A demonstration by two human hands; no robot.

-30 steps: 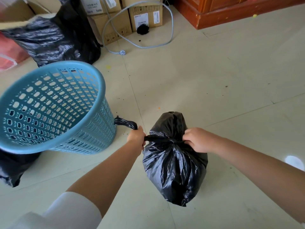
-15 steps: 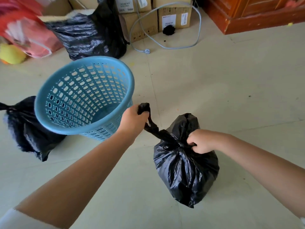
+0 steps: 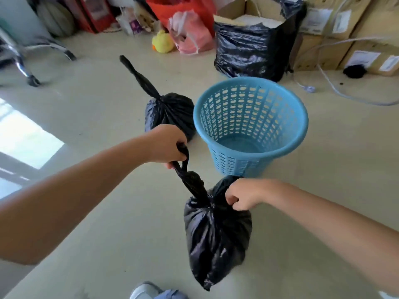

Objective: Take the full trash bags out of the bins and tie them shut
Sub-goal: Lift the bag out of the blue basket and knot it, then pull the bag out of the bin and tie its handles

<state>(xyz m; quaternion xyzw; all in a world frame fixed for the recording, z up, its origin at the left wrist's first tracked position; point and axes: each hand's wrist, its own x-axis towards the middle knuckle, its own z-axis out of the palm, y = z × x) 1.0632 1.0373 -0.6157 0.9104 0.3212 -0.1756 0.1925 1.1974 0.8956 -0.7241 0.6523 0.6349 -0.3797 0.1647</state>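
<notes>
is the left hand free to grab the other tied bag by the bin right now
Probably not yet: the left hand grips the twisted neck of the held bag, so it is occupied. The tied bag sits on the floor just beyond it, left of the blue bin, nothing between.

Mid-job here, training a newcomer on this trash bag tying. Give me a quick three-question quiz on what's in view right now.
1. True or false: the blue basket has a bag in it.
2. What does the left hand grip?
A. the basket rim
B. the bag's twisted tail
C. the yellow duck toy
3. Fill in: the right hand pinches the held black bag at its ____.

Key:
1. False; it holds no bag.
2. B, the twisted tail.
3. Neck.
</notes>
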